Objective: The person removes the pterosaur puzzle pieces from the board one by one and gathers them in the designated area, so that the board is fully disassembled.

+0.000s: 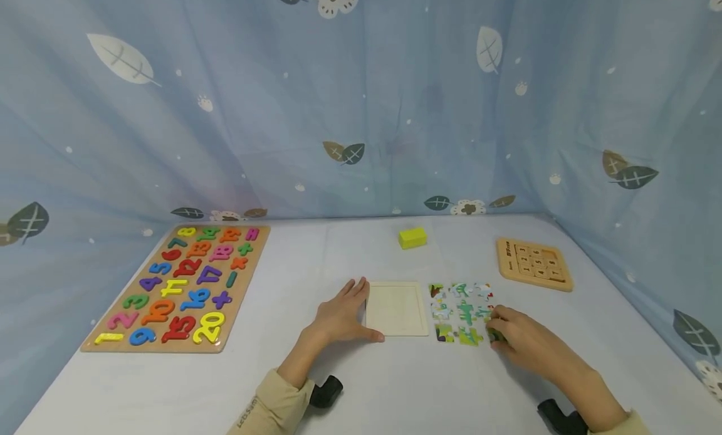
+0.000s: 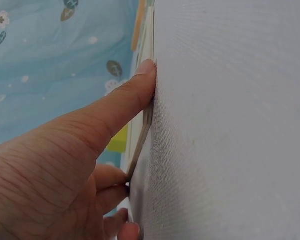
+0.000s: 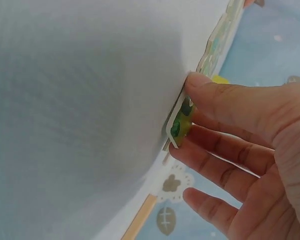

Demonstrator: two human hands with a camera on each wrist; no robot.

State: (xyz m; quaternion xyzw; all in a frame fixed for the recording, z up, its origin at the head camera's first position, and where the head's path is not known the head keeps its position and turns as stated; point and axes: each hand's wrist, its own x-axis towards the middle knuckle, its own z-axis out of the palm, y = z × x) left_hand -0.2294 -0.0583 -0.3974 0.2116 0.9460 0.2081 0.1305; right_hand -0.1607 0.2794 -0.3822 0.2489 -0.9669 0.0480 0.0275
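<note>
A pale square wooden puzzle tray [image 1: 397, 308], with nothing lying in it, is flat on the table in front of me. My left hand [image 1: 341, 316] rests at its left side, thumb at the bottom edge and fingers along the left edge. In the left wrist view the thumb [image 2: 129, 95] and fingers touch the rim. Right of the tray lie several illustrated jigsaw pieces [image 1: 465, 313], laid out in rows. At their lower right corner my right hand [image 1: 521, 338] pinches a green jigsaw piece [image 3: 182, 122] between thumb and fingers, tilted off the table in the right wrist view.
A wooden board of colourful numbers [image 1: 175, 291] lies at the left. Behind the tray sits a yellow-green block [image 1: 413, 237]. A wooden number slide puzzle [image 1: 534, 264] is at the back right. The patterned blue curtain [image 1: 361, 96] borders the white table.
</note>
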